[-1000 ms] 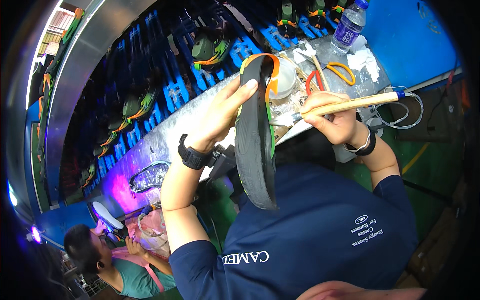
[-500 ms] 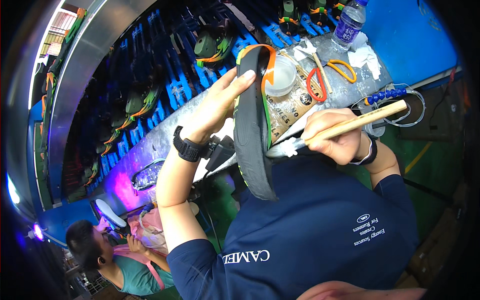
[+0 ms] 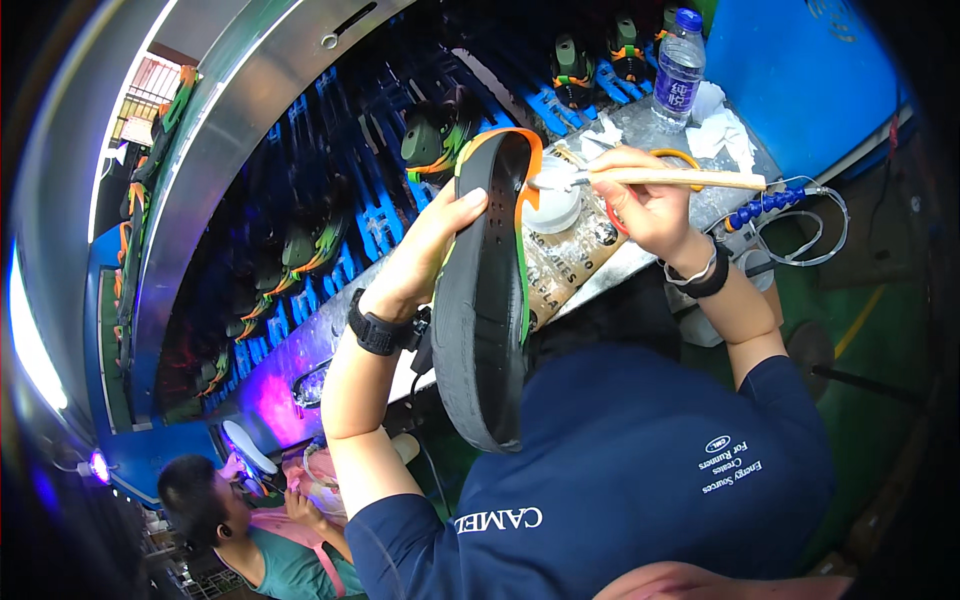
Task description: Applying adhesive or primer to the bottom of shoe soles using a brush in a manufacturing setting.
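Note:
My left hand (image 3: 425, 250) is closed on the side of a black shoe sole (image 3: 465, 340) with an orange and green edge. The sole stands tilted, its hollow inner face with small holes partly showing. In my right hand (image 3: 645, 205) is a brush (image 3: 715, 178) with a pale wooden handle, pinched near its bristle end. The bristles point left at the orange edge, over a clear plastic cup (image 3: 556, 212); whether they touch the edge I cannot tell. Below my right hand lies brown printed paper (image 3: 560, 275). Scissors (image 3: 682, 157) with orange and red handles are partly hidden behind that hand.
A water bottle (image 3: 680, 75) and crumpled white tissue (image 3: 728, 140) stand at the bench's far right. Blue racks (image 3: 375, 225) carry several green-and-orange shoe parts (image 3: 425, 138). A blue jointed hose (image 3: 770, 207) lies at right. Another person (image 3: 270, 530) works at lower left beside a purple-lit surface.
The brush has moved from beside the sole's lower part up to its orange end, its handle now nearly level. The sole has shifted left and turned, so more of its inner face shows.

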A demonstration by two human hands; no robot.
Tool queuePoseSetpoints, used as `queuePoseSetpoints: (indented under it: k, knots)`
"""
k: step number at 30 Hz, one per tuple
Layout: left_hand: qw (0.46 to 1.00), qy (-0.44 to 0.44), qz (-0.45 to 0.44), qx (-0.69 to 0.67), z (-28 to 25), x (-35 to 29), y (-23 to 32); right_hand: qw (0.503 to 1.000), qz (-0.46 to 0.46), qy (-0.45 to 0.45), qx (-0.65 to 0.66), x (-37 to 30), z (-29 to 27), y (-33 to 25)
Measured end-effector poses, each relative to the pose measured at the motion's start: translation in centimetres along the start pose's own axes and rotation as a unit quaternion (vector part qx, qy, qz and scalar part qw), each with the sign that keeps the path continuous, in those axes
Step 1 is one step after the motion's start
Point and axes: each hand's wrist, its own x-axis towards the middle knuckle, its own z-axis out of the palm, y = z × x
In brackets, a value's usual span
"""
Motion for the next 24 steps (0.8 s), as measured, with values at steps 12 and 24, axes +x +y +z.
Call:
queuePoseSetpoints:
  k: [12,24]
  knots:
    - [0.947,-0.005,0.317,0.053,0.3,-0.2,10.2,0.961,0.137,0.175,0.162,-2.1,-6.3,-2.8]
    - [0.692,0.377,0.467,0.402,-3.8,11.6,22.1,0.934,0.151,0.236,0.222,-5.6,-9.7,-2.7]
